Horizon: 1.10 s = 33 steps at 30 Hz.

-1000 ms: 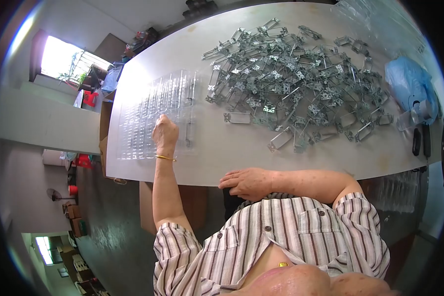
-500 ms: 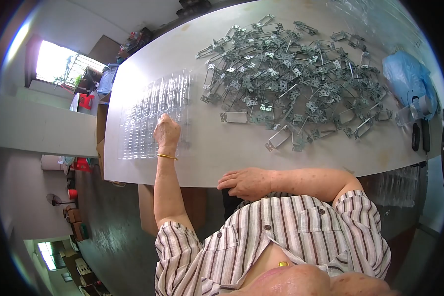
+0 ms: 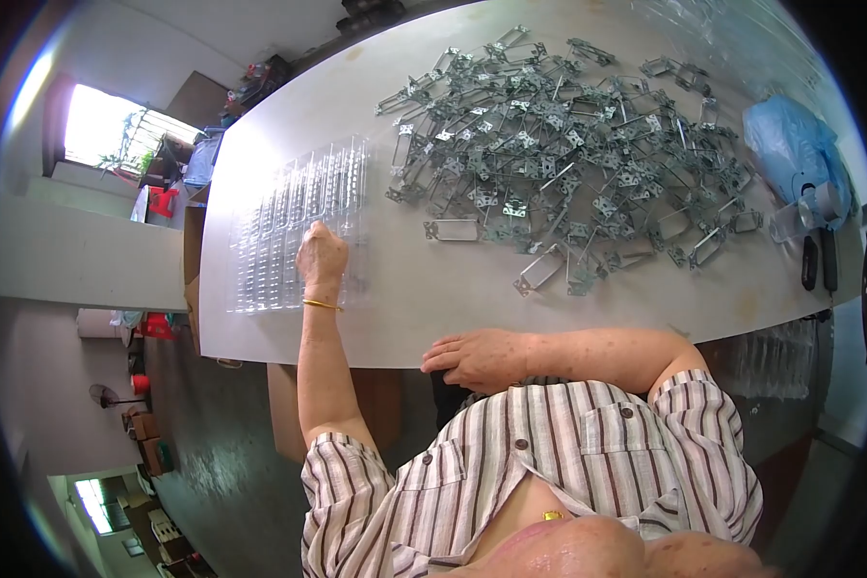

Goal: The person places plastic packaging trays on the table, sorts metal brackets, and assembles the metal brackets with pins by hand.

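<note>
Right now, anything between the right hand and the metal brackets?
Nothing visible, just bare tabletop from the right hand at the near edge to the metal brackets. Left hand is aside, over the clear plastic tray.

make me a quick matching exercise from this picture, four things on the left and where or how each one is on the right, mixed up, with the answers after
Things
1. left hand
2. right hand
3. metal brackets
4. plastic bag

Place, colour or state
A. grey, heaped and tangled on the table
B. light blue, towards the table's right end
C. resting by the table's near edge, in front of the striped shirt
D. fingers curled, over the clear plastic tray

Right pairs: 1-D, 2-C, 3-A, 4-B
</note>
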Motion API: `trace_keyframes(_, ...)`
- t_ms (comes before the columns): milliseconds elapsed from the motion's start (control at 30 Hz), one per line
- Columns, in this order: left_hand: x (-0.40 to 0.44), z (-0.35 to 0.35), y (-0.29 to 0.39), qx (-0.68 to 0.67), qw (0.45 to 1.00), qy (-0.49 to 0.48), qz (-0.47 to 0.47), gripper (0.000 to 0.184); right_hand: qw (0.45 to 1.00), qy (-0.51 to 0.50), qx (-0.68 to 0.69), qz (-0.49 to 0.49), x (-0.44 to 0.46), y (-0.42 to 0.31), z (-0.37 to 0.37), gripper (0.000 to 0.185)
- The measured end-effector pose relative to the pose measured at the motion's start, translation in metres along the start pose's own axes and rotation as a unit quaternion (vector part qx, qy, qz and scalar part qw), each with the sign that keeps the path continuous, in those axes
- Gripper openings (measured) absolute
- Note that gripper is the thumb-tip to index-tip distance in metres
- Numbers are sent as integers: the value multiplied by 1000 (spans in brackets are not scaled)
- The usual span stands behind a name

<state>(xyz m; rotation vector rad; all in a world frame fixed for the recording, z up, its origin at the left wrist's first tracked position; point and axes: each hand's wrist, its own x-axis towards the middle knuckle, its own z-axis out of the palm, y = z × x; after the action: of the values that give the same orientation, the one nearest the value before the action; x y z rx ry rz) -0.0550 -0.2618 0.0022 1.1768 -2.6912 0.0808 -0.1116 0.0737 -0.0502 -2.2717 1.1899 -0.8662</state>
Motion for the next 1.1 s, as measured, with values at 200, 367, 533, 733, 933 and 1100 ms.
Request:
trace_keyframes(200, 1, 0, -2, 1, 1000, -10, 4, 23, 1000, 10, 4, -9, 0, 2, 3, 20)
trace_keyframes(367, 1, -4, -1, 1, 999, -33, -12, 29, 1000, 21, 4, -9, -1, 5, 9, 20)
trace_keyframes(533, 2, -9, 2, 15, 998, -59, -23, 30, 1000, 5, -8, -4, 0, 4, 7, 20)
trace_keyframes(733, -1, -11, 2, 9, 999, -38, -4, 28, 1000, -3, -18, 1, 0, 2, 2, 21)
trace_keyframes(933, -2, -13, 1, 0, 999, -31, -13, 33, 1000, 8, -11, 3, -1, 2, 5, 21)
trace_keyframes(1100, -9, -20, 0, -19, 1000, -15, -7, 37, 1000, 24, -7, 1, -1, 4, 11, 21)
